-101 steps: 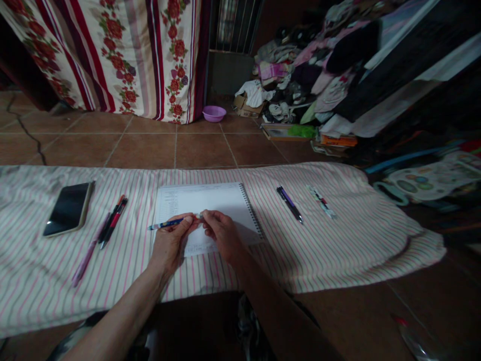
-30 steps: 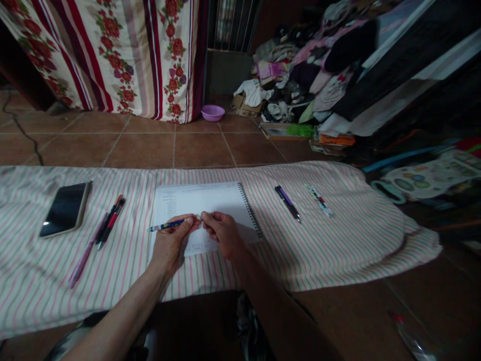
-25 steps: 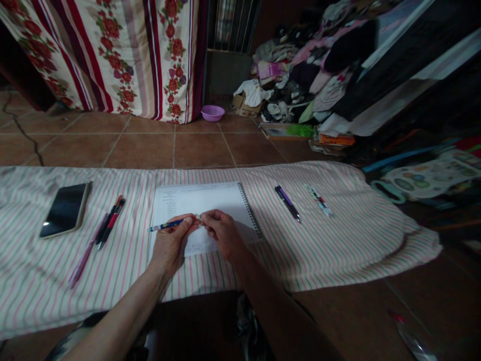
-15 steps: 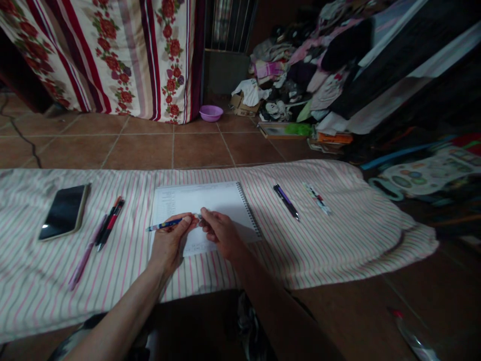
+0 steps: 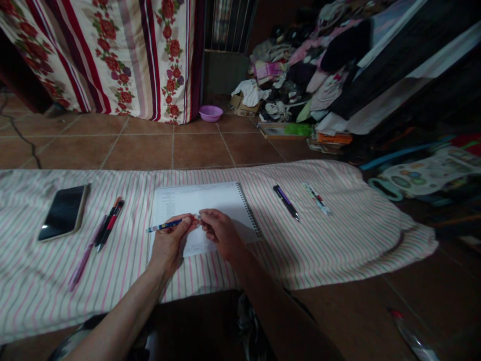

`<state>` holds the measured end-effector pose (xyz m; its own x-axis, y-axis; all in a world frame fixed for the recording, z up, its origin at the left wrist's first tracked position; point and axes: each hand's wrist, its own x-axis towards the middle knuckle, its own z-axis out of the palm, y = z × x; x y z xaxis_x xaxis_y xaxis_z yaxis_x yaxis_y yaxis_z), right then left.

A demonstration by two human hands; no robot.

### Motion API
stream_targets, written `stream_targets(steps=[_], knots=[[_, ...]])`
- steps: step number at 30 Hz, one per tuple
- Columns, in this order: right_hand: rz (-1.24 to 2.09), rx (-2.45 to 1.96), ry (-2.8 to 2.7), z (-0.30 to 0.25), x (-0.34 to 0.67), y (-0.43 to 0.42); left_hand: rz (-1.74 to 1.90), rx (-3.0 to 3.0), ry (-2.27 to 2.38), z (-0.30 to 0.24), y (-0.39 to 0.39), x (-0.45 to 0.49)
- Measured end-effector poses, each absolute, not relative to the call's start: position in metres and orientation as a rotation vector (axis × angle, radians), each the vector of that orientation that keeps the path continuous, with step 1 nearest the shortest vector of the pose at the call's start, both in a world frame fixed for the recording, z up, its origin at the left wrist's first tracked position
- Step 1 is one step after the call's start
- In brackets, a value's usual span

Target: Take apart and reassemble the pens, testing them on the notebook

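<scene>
Over a spiral notebook [image 5: 210,200] with handwriting along its edges, my left hand [image 5: 173,237] is closed around a blue pen [image 5: 164,225]. One end of the pen points left; its other end runs toward my right hand [image 5: 220,228]. The fingers of my right hand pinch at that end, where a small pale tip shows between the two hands. Whether this tip is a separate part I cannot tell. To the right of the notebook lie a dark purple pen [image 5: 286,202] and a white patterned pen [image 5: 316,198].
Left on the striped cloth [image 5: 225,273] lie a phone [image 5: 63,212], a pink pen [image 5: 87,254] and a red-and-black pen [image 5: 110,225] beside another dark pen. Beyond is a tiled floor with a purple basin [image 5: 211,114] and a heap of clothes [image 5: 296,75]. A clear bottle [image 5: 411,336] lies lower right.
The fingers of my right hand have shifted slightly at the pen's end, with the thumb lower. My left hand and the pen stay in place.
</scene>
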<state>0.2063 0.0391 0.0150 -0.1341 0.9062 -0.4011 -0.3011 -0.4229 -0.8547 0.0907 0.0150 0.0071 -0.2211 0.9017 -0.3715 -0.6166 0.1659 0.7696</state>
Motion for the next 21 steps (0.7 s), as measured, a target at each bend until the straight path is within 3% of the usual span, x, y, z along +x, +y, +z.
stream_targets(steps=[21], knots=[[1.614, -1.236, -0.784, 0.0163, 0.2076, 0.0414, 1.487, 0.263, 1.074, 0.0123, 0.0179, 0.0894]])
